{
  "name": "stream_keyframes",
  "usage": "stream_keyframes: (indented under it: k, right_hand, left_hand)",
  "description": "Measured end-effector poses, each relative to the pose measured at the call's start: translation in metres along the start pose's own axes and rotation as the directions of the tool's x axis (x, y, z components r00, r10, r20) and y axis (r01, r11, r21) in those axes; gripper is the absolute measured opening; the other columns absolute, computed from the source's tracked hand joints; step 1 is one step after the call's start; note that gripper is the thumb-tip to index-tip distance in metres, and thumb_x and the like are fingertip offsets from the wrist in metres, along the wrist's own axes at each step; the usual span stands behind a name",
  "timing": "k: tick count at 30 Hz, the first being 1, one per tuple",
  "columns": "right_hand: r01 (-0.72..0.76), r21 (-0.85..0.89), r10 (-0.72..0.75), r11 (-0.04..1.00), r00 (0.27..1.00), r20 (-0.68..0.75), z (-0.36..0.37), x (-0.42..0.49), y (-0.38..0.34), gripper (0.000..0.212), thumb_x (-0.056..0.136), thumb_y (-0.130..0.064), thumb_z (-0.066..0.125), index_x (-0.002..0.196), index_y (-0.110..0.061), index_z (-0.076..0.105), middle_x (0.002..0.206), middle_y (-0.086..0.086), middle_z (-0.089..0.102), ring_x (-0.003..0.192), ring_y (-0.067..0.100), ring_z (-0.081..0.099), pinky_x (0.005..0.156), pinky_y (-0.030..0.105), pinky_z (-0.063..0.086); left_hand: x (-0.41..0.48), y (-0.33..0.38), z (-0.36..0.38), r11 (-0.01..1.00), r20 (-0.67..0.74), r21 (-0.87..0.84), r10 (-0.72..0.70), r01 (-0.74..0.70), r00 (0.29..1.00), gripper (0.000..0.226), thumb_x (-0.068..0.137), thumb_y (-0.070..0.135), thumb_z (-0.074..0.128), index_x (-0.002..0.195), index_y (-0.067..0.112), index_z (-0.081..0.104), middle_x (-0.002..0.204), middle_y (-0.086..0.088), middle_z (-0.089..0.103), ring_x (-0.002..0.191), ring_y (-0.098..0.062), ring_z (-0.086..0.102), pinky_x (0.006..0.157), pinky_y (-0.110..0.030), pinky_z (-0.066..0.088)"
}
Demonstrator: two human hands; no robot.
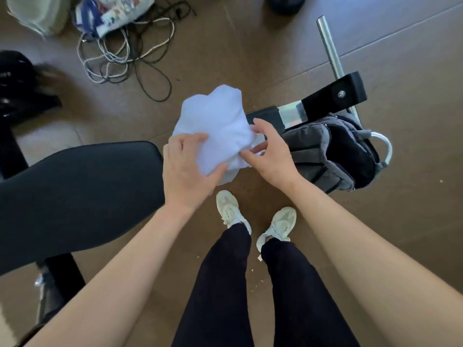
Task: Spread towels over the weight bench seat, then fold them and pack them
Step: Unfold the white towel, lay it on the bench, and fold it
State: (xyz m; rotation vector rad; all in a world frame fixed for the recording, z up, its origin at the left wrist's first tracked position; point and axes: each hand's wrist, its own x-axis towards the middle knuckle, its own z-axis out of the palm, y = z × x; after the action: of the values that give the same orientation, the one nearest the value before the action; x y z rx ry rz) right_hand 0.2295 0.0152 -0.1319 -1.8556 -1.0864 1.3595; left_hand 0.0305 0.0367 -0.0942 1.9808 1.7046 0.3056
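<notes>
A bunched white towel (215,121) hangs in the air between the black padded bench seat (82,194) on the left and a grey open-topped bag (330,151) on the right. My left hand (186,166) grips the towel's lower left part, thumb over the cloth. My right hand (271,151) pinches a fold at the towel's lower right edge. The bench seat's black pad is bare. The bag rests against the bench's black and metal frame (325,98).
A tangle of cables (125,56) and a patterned blue and white bag (112,13) lie on the brown floor at the back left. A metal bar (329,48) sticks out from the frame. My white shoes (253,221) stand below the towel.
</notes>
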Motion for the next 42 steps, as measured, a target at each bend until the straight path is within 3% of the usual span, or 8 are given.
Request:
stream_keyframes:
  k: [7,17,22,26,30,35,38,42]
  right_hand:
    - [-0.133,-0.004,0.132,0.991,0.987,0.093,-0.003,0.006,-0.016,0.083,0.087,-0.027,0.077,0.156,-0.023,0.03,0.134,-0.003,0.053,0.092,0.003,0.06,0.08,0.015,0.05]
    - [-0.101,0.126,0.096,0.987,0.994,0.046,-0.004,0.002,-0.031,0.023,0.08,-0.025,0.071,0.101,-0.019,0.065,0.096,0.005,0.069,0.087,0.018,0.064,0.075,0.025,0.052]
    - [0.049,0.07,-0.053,0.996,0.996,0.067,-0.009,-0.001,-0.06,0.012,0.084,-0.013,0.072,0.084,-0.017,0.062,0.077,-0.002,0.061,0.071,0.012,0.055,0.064,0.031,0.048]
    - [0.123,0.036,-0.128,0.992,0.969,0.21,-0.008,-0.003,-0.088,0.017,0.09,-0.011,0.07,0.106,-0.013,0.072,0.093,-0.004,0.071,0.073,0.012,0.055,0.07,0.034,0.052]
    - [0.138,-0.102,-0.08,0.985,0.895,0.438,0.001,-0.006,-0.116,0.038,0.098,-0.021,0.065,0.135,-0.016,0.063,0.12,-0.007,0.066,0.098,0.009,0.058,0.09,0.029,0.051]
    - [0.326,-0.232,-0.115,0.916,0.77,0.627,0.015,-0.01,-0.158,0.036,0.098,-0.01,0.057,0.131,-0.024,0.063,0.095,-0.004,0.045,0.08,0.006,0.048,0.076,0.015,0.038]
    - [0.445,-0.254,-0.166,0.858,0.71,0.684,0.029,-0.011,-0.179,0.031,0.097,-0.008,0.058,0.123,-0.023,0.069,0.084,-0.018,0.044,0.081,-0.005,0.05,0.074,0.012,0.036]
    - [0.458,-0.262,-0.17,0.85,0.708,0.686,0.053,-0.007,-0.209,0.014,0.095,-0.02,0.067,0.104,-0.029,0.072,0.09,-0.023,0.06,0.088,0.0,0.058,0.076,0.014,0.041]
  left_hand:
    - [0.031,-0.013,-0.014,0.958,0.101,-0.269,-0.078,0.103,0.992,0.025,0.092,0.039,0.069,0.108,0.02,0.066,0.114,0.003,0.051,0.093,-0.011,0.055,0.083,-0.04,0.055]
    - [0.062,-0.054,-0.01,0.945,0.287,-0.181,-0.213,0.271,0.934,0.099,0.057,0.093,0.07,0.137,0.04,0.047,0.129,0.013,0.055,0.122,-0.021,0.049,0.098,-0.046,0.048]
    - [0.057,-0.046,-0.025,0.929,0.247,-0.214,-0.248,0.303,0.937,0.066,0.064,0.08,0.072,0.109,0.033,0.06,0.1,0.011,0.059,0.1,-0.021,0.056,0.087,-0.051,0.053]
    - [0.043,-0.037,-0.044,0.901,0.219,-0.279,-0.279,0.334,0.935,0.034,0.082,0.046,0.078,0.109,0.031,0.062,0.105,0.01,0.062,0.1,-0.017,0.058,0.089,-0.048,0.054]
    - [0.024,-0.019,-0.08,0.835,0.165,-0.473,-0.23,0.282,0.959,0.038,0.091,0.016,0.073,0.12,0.037,0.059,0.112,0.006,0.064,0.102,-0.012,0.061,0.091,-0.033,0.055]
    - [0.011,-0.014,-0.119,0.913,0.227,-0.407,0.073,0.027,0.971,0.059,0.089,-0.007,0.058,0.135,0.03,0.06,0.11,0.003,0.047,0.103,-0.016,0.052,0.085,-0.023,0.05]
    - [0.007,-0.033,-0.138,0.971,0.272,-0.238,0.079,-0.013,0.959,0.034,0.085,0.007,0.065,0.112,0.028,0.066,0.102,0.004,0.04,0.094,-0.018,0.048,0.073,-0.04,0.053]
    - [-0.001,-0.07,-0.165,0.993,0.171,-0.097,0.077,-0.061,0.982,0.02,0.076,0.044,0.065,0.081,0.025,0.064,0.095,0.007,0.043,0.091,-0.015,0.041,0.063,-0.03,0.039]
